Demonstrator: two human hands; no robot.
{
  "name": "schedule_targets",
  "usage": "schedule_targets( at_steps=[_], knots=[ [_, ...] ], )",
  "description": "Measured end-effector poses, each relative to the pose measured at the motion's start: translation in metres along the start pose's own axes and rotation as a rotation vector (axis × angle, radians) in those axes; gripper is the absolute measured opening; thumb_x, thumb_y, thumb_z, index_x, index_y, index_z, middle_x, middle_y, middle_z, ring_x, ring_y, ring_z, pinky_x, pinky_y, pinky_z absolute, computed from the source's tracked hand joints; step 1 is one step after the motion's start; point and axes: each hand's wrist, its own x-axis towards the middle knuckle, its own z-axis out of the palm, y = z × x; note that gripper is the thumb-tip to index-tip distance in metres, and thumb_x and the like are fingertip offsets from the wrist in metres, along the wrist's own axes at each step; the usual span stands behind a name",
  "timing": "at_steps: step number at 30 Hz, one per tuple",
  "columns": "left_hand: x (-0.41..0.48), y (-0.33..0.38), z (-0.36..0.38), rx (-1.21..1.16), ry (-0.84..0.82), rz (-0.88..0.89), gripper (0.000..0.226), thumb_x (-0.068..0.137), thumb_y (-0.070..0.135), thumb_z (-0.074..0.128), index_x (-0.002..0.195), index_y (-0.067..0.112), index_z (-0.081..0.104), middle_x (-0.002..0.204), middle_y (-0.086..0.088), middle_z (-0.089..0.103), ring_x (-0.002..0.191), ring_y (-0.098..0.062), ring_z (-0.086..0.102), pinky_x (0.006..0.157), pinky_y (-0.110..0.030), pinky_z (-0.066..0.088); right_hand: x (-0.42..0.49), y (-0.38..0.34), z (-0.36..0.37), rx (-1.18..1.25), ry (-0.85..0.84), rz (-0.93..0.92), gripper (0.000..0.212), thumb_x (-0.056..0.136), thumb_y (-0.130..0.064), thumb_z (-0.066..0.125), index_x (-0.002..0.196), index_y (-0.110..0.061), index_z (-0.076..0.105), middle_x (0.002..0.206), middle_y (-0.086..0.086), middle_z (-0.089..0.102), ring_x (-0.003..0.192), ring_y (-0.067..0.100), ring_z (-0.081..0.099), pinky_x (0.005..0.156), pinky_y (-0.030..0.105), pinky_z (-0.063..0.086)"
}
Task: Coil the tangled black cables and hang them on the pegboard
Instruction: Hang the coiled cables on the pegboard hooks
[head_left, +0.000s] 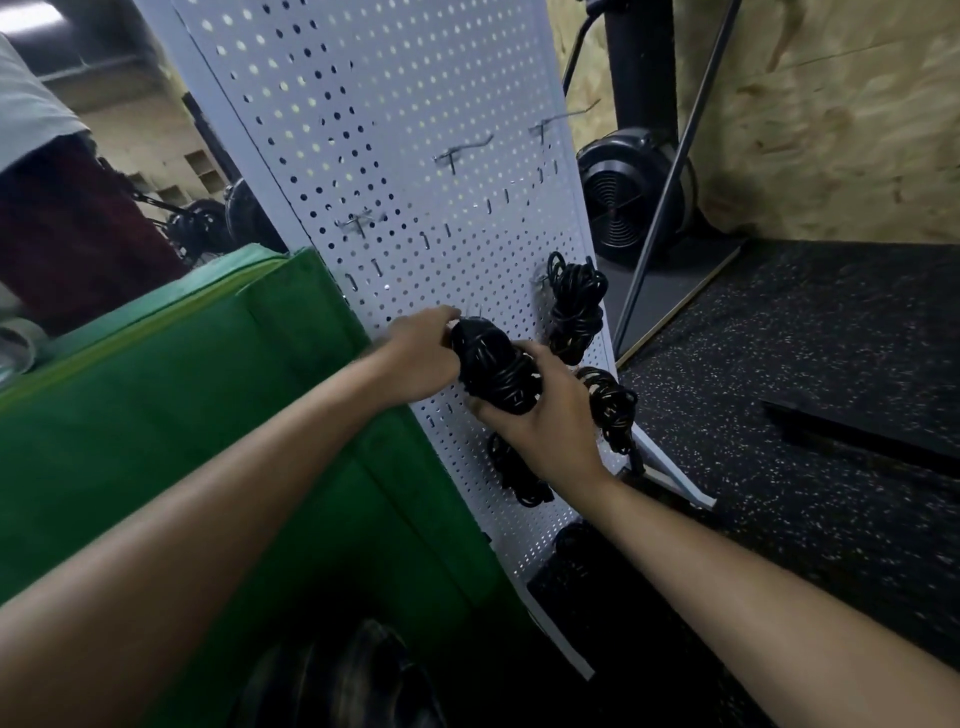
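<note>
Both hands press a held coil (491, 364) of black cable against the pegboard (395, 93), about the middle of its lower half. The left hand (423, 353) grips the bundle's upper end with its fingers curled round it, likely to steer a loop onto a peg that the bundle hides. The right hand (540, 421) wraps the lower end from beneath with its fingers clenched on the strands, seemingly to carry the weight and keep the turns from springing loose. Three bundles already hang: an upper coil (576, 312) near the board's right edge, an edge coil (613, 410) below it, just beside the right hand, and a lower coil (517, 475) under the right wrist. That leaves little room rightward or downward. Free space lies up and left, where empty hooks (358, 223) stand. A green mat (182, 415) abuts the board's left edge.
</note>
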Motion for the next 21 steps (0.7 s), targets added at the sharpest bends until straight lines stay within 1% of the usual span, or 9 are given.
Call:
schedule_targets(
  at_steps=[1, 3, 6, 8, 10, 13, 16, 17, 21],
  knots=[
    [0.0, -0.001, 0.0, -0.014, 0.002, -0.003, 0.068, 0.093, -0.003, 0.049, 0.156, 0.023, 0.042, 0.137, -0.007, 0.064, 0.086, -0.015, 0.063, 0.064, -0.03, 0.055, 0.0, 0.002, 0.001, -0.011, -0.003, 0.015, 0.068, 0.073, -0.051, 0.09, 0.128, -0.024, 0.061, 0.115, -0.008, 0.068, 0.106, 0.009, 0.063, 0.089, 0.032, 0.054],
    [0.0, -0.002, -0.001, -0.072, -0.017, -0.006, 0.075, 0.092, -0.004, 0.046, 0.161, 0.022, 0.034, 0.146, -0.006, 0.059, 0.09, -0.02, 0.068, 0.068, -0.039, 0.059, 0.003, 0.003, 0.004, -0.014, -0.017, 0.026, 0.067, 0.073, -0.051, 0.09, 0.128, -0.024, 0.062, 0.115, -0.009, 0.068, 0.105, 0.008, 0.063, 0.089, 0.029, 0.054],
    [0.003, -0.007, -0.003, -0.061, -0.02, -0.008, 0.072, 0.089, 0.0, 0.047, 0.155, 0.027, 0.042, 0.131, -0.007, 0.065, 0.078, -0.018, 0.068, 0.059, -0.034, 0.053, 0.01, 0.002, 0.01, -0.001, -0.023, 0.023, 0.065, 0.074, -0.048, 0.091, 0.127, -0.024, 0.062, 0.114, -0.009, 0.068, 0.105, 0.007, 0.062, 0.088, 0.026, 0.052],
    [0.005, -0.009, -0.004, -0.065, -0.027, -0.008, 0.069, 0.089, 0.002, 0.048, 0.153, 0.029, 0.044, 0.125, -0.005, 0.067, 0.085, -0.018, 0.069, 0.064, -0.035, 0.057, 0.014, 0.003, 0.016, -0.015, -0.034, 0.027, 0.069, 0.073, -0.053, 0.09, 0.129, -0.026, 0.061, 0.115, -0.008, 0.068, 0.106, 0.008, 0.062, 0.089, 0.029, 0.053],
    [0.005, -0.008, -0.003, -0.078, -0.049, 0.003, 0.069, 0.09, 0.001, 0.048, 0.154, 0.028, 0.043, 0.128, -0.004, 0.066, 0.094, -0.018, 0.067, 0.068, -0.034, 0.055, 0.017, 0.008, 0.022, -0.055, -0.039, 0.034, 0.073, 0.071, -0.06, 0.088, 0.13, -0.028, 0.06, 0.116, -0.007, 0.067, 0.105, 0.009, 0.062, 0.087, 0.032, 0.054],
    [0.005, -0.009, -0.001, -0.079, -0.036, 0.006, 0.073, 0.089, 0.001, 0.049, 0.156, 0.029, 0.041, 0.133, -0.004, 0.064, 0.091, -0.018, 0.061, 0.064, -0.029, 0.047, 0.019, 0.011, 0.025, -0.089, -0.055, 0.041, 0.079, 0.068, -0.065, 0.085, 0.132, -0.028, 0.059, 0.114, -0.005, 0.068, 0.103, 0.011, 0.063, 0.083, 0.033, 0.054],
    [0.003, -0.01, 0.003, -0.075, -0.026, 0.011, 0.069, 0.092, 0.009, 0.053, 0.157, 0.028, 0.041, 0.144, -0.004, 0.059, 0.109, -0.021, 0.062, 0.085, -0.036, 0.053, 0.018, 0.014, 0.023, -0.108, -0.132, 0.09, 0.075, 0.068, -0.055, 0.091, 0.131, -0.025, 0.061, 0.111, -0.004, 0.07, 0.1, 0.014, 0.066, 0.082, 0.033, 0.056],
    [0.002, -0.01, 0.004, -0.074, -0.022, 0.009, 0.066, 0.093, 0.01, 0.053, 0.156, 0.027, 0.042, 0.145, -0.004, 0.058, 0.109, -0.021, 0.063, 0.086, -0.035, 0.053, 0.017, 0.016, 0.023, -0.118, -0.144, 0.096, 0.075, 0.068, -0.054, 0.091, 0.131, -0.024, 0.062, 0.111, -0.004, 0.07, 0.1, 0.014, 0.066, 0.083, 0.033, 0.056],
    [0.0, -0.008, 0.009, -0.06, 0.006, 0.065, 0.052, 0.097, 0.01, 0.053, 0.147, 0.021, 0.051, 0.134, -0.006, 0.063, 0.083, -0.016, 0.061, 0.069, -0.03, 0.049, 0.02, 0.017, 0.019, -0.173, -0.154, 0.067, 0.083, 0.067, -0.058, 0.091, 0.135, -0.023, 0.058, 0.117, -0.002, 0.069, 0.104, 0.014, 0.064, 0.088, 0.033, 0.054]
  ],
)
